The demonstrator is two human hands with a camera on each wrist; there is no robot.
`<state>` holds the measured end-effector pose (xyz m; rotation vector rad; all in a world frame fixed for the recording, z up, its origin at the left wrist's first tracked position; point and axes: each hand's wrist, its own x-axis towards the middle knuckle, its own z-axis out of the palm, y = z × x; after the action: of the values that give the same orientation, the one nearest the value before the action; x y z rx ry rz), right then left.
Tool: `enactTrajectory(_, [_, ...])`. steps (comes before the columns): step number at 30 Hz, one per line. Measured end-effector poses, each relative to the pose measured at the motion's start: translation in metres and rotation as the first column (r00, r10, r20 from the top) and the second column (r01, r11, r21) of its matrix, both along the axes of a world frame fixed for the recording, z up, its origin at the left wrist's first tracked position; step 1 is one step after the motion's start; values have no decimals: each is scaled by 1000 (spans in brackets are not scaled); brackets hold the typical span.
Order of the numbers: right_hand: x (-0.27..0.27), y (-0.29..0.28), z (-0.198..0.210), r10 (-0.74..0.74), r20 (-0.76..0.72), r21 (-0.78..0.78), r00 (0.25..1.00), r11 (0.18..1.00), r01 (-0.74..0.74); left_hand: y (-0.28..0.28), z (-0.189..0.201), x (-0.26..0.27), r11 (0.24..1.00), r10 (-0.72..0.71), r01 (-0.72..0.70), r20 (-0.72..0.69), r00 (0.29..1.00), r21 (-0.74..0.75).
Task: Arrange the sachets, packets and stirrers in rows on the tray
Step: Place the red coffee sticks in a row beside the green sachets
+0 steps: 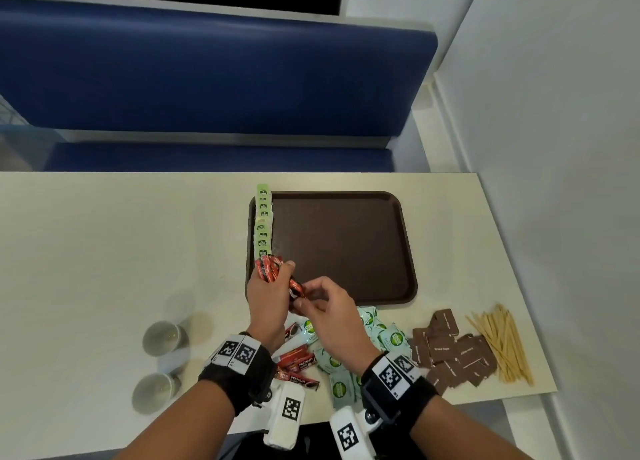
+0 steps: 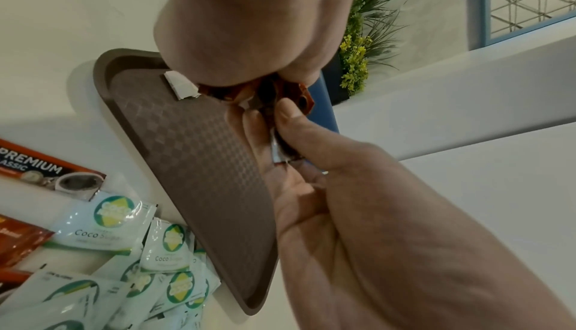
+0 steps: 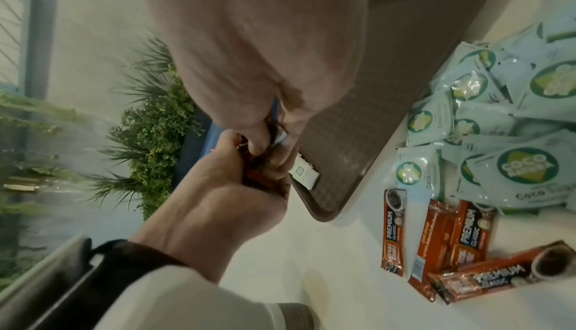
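Note:
A brown tray [image 1: 339,244] lies on the table with a row of green sachets [image 1: 263,220] along its left edge. Over the tray's near left corner my left hand [image 1: 282,272] grips a bunch of red coffee sachets [image 1: 268,267]. My right hand [image 1: 306,296] pinches one red sachet [image 1: 296,288] sticking out of that bunch. In the left wrist view the right hand's thumb and fingers [image 2: 293,123] clamp this sachet [image 2: 280,148] above the tray [image 2: 193,150]. In the right wrist view the two hands meet beside the nearest green sachet [image 3: 304,170].
On the table near the tray lie loose red coffee sachets [image 1: 298,359], pale coco sugar packets [image 1: 346,355], brown sugar packets [image 1: 450,348] and wooden stirrers [image 1: 502,341]. Two cups [image 1: 162,338] stand at the left. A blue bench runs behind the table.

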<state>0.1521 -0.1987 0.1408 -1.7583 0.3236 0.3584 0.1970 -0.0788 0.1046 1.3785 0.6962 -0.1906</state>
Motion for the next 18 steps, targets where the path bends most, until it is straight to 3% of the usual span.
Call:
enactTrajectory(4, [4,1,-2,-87,-1,47,996,995,87,-6,-2,0,999,46,-45,-22,999,9])
enactTrajectory(13, [6,-9,-3,-111,8,122,994,987,109,-5,2,19,985,166,-170,-90,982,-34])
enactTrajectory(18, [3,-31,-8,-211,-152,297,966,922,248,8,7,34,959,211,-229,-119,970,-166])
